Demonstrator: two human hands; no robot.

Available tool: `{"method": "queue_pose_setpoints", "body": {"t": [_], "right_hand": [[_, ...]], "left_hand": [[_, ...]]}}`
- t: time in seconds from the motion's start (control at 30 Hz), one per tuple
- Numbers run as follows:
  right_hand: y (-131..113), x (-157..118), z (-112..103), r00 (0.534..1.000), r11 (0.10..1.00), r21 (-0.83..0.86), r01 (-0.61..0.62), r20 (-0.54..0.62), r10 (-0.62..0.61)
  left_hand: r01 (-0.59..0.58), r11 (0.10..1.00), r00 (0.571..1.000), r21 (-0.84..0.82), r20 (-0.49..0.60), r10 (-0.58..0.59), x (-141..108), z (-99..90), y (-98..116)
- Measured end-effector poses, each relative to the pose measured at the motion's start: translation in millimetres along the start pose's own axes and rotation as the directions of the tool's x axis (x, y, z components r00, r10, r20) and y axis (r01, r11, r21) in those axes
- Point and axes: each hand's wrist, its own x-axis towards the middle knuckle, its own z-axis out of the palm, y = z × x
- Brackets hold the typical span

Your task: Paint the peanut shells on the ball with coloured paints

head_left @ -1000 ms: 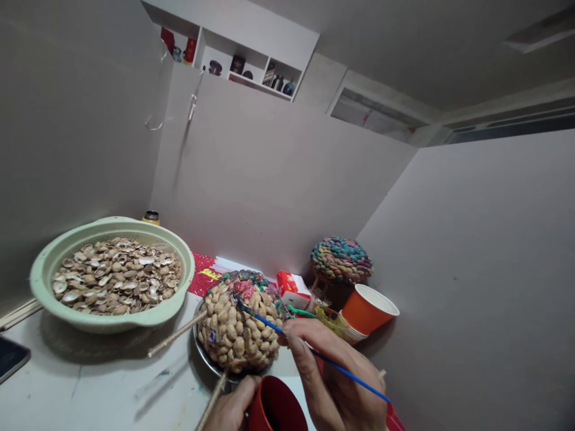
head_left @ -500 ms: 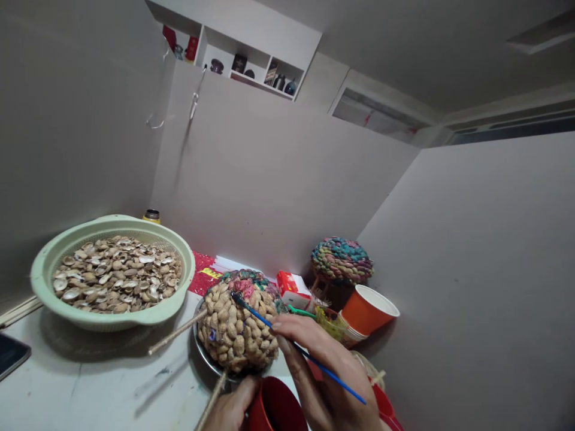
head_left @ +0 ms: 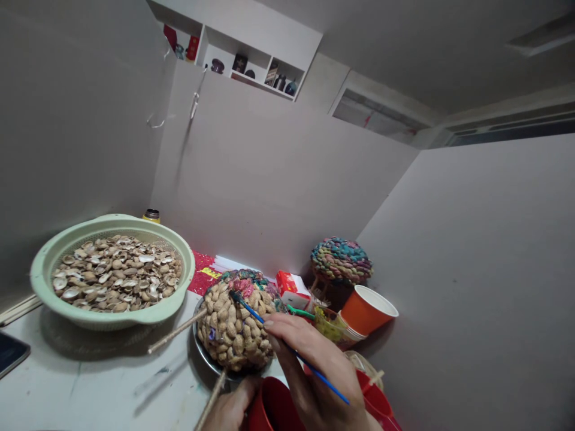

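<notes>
A thin blue paintbrush (head_left: 320,378) is pinched in my right hand (head_left: 314,353), its dark bristles touching the upper part of a rounded form covered in peanut shells (head_left: 233,326). Pink, green and purple paint colours the top of that form; most of its near side is bare tan shell. It sits in a metal bowl (head_left: 203,354), and twine-wrapped sticks (head_left: 177,331) jut from it. At the bottom edge, my left hand (head_left: 230,410) closes around the side of a red cup (head_left: 260,413), its fingers partly hidden.
A pale green colander (head_left: 42,281) full of empty shells stands at left, near a phone (head_left: 12,352). Behind at right are a painted shell-covered piece (head_left: 342,260), orange paper cups (head_left: 366,314), a red-and-white box (head_left: 293,290) and a red container (head_left: 376,401). Grey panels enclose the table.
My right hand and the paintbrush have shifted slightly left, and the bristles have moved a little up and left on the shells. My left hand and the cup stay almost still.
</notes>
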Motion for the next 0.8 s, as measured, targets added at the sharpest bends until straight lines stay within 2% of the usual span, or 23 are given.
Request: {"method": "queue_pose_setpoints", "body": {"t": [0.3, 0.57, 0.8], "right_hand": [[-7.1, -2.1, -14.7, 1.0, 0.999, -0.048, 0.0, 0.023, 0.001], [-2.1, 1.1, -2.7, 1.0, 1.0, 0.002, -0.007, -0.027, 0.007], [-10.6, 3.0, -18.6, 1.0, 0.999, -0.033, -0.027, 0.001, 0.027]], "left_hand": [[0.03, 0.999, 0.999, 0.017, 0.024, -0.03, 2.8, 5.5, -12.0], [0.045, 0.999, 0.998, 0.029, 0.032, -0.046, 3.1, 6.0, -15.6], [0.04, 0.999, 0.998, 0.005, 0.049, -0.04, 6.4, 8.6, -13.1]]}}
